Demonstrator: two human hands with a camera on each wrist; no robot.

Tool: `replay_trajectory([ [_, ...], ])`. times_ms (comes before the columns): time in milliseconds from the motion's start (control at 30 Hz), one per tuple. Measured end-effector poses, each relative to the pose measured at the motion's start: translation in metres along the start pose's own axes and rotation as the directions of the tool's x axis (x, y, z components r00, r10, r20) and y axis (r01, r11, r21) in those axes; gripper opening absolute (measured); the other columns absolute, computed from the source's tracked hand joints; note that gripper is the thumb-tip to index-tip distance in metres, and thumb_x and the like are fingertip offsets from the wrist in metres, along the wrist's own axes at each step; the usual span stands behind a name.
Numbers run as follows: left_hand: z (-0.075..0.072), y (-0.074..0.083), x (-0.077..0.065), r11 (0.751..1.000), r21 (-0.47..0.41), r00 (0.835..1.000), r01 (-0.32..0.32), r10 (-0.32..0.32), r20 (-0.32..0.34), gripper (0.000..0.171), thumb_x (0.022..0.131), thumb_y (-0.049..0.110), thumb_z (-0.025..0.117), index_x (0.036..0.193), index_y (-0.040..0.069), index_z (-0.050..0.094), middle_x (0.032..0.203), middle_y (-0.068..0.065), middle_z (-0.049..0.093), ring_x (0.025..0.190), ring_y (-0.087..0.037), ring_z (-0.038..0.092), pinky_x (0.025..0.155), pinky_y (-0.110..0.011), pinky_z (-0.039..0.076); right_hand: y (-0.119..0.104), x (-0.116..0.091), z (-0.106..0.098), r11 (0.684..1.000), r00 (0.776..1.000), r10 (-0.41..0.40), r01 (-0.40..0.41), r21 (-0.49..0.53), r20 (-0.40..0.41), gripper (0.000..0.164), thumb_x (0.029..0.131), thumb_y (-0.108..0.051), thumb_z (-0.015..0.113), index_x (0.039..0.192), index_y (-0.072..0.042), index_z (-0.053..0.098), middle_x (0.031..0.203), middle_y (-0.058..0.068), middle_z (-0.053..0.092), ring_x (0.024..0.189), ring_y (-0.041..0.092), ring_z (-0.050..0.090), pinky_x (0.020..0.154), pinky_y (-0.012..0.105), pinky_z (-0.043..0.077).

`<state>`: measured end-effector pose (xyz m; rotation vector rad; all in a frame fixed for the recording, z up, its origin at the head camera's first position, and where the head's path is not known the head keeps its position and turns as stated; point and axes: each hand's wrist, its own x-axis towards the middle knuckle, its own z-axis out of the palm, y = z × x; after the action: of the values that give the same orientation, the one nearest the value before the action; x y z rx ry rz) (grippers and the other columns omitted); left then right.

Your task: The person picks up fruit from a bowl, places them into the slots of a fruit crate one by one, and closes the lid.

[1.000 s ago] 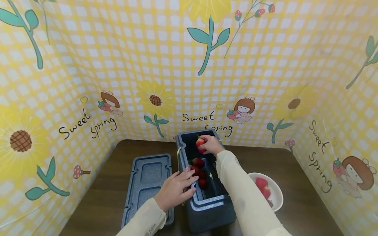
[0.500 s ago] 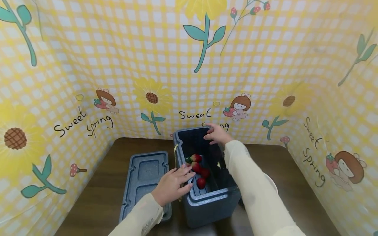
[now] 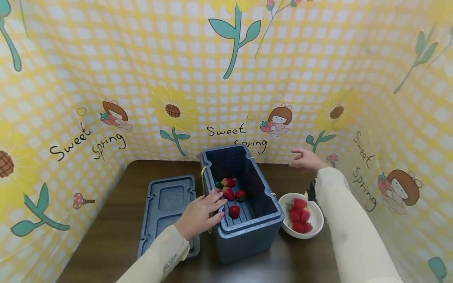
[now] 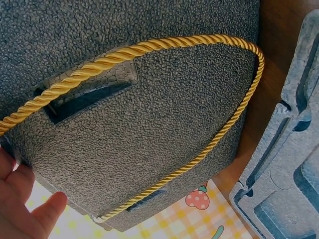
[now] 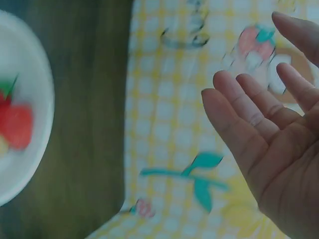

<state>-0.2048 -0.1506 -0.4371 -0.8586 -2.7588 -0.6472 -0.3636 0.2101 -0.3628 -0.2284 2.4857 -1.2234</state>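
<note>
A dark blue-grey foam box [image 3: 247, 236] stands lidless on the table, with several red strawberries [image 3: 234, 212] on its ribbed floor. My left hand [image 3: 199, 214] rests on the box's left rim, fingers extended over the edge. In the left wrist view, its fingers [image 4: 50, 211] lie at the rim beside a yellow rope handle [image 4: 199, 157]. My right hand [image 3: 307, 160] is in the air beyond a white bowl [image 3: 302, 236] of strawberries [image 3: 299, 215]. In the right wrist view that hand [image 5: 279, 129] has loosely spread fingers and holds nothing.
The box's lid [image 3: 173, 200] lies flat to the left of the box on the dark wooden table [image 3: 106, 220]. A yellow checked cloth [image 3: 226, 98] hangs around the back and sides. The white bowl is close to the box's right side.
My right hand has let go of a strawberry inside the box, lifted out, and moved right to above the bowl's far side. My left hand has stayed on the rim.
</note>
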Motion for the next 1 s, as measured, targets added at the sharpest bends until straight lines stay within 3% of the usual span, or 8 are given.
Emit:
replay_trajectory([
  [100,0.0,-0.001,0.0,1.0,0.013,1.0,-0.01,0.01,0.0,0.043,0.094,0.031,0.055,0.129,0.009,0.062,0.137,-0.01,0.054,0.131,-0.026,0.045,0.102,-0.051,0.038,0.019,-0.006,-0.005,1.0,1.0,0.027,-0.027,-0.014,-0.012,0.069,0.09,-0.011,0.06,0.146,0.008,0.024,0.135,0.036,0.041,0.098,0.028,0.059,0.082,0.044,0.052],
  [300,0.001,-0.001,-0.002,1.0,0.001,1.0,0.008,-0.008,0.007,0.043,0.095,0.032,0.054,0.13,0.008,0.061,0.138,-0.011,0.052,0.132,-0.027,0.044,0.104,-0.051,0.037,0.051,-0.017,0.002,0.999,0.999,0.036,-0.036,0.001,0.004,0.065,0.091,-0.013,0.059,0.144,0.008,0.027,0.132,0.036,0.045,0.111,0.041,0.055,0.088,0.052,0.05],
  [433,0.0,0.0,-0.001,0.999,-0.021,0.999,0.037,-0.037,0.004,0.043,0.094,0.031,0.055,0.131,0.009,0.061,0.14,-0.01,0.051,0.133,-0.026,0.041,0.105,-0.051,0.035,0.066,-0.022,0.015,1.0,1.0,0.001,0.0,-0.031,0.004,0.062,0.089,-0.012,0.061,0.141,0.009,0.033,0.124,0.034,0.051,0.109,0.043,0.056,0.088,0.053,0.049],
  [667,0.0,-0.002,0.001,0.999,-0.022,1.0,0.026,-0.026,0.01,0.044,0.096,0.033,0.052,0.132,0.01,0.059,0.141,-0.01,0.05,0.134,-0.027,0.04,0.105,-0.052,0.035,0.085,-0.028,0.042,0.992,0.997,-0.071,0.07,-0.102,-0.005,0.056,0.084,-0.005,0.064,0.134,0.009,0.043,0.118,0.033,0.054,0.103,0.042,0.058,0.082,0.052,0.052],
  [1000,-0.001,-0.001,0.0,0.999,-0.039,1.0,0.021,-0.021,0.018,0.043,0.095,0.032,0.054,0.131,0.009,0.06,0.141,-0.01,0.05,0.135,-0.028,0.039,0.105,-0.053,0.035,0.128,-0.038,0.071,0.995,0.999,0.011,-0.014,-0.103,-0.03,0.053,0.082,-0.002,0.068,0.13,0.008,0.049,0.11,0.026,0.06,0.095,0.033,0.06,0.08,0.047,0.053],
])
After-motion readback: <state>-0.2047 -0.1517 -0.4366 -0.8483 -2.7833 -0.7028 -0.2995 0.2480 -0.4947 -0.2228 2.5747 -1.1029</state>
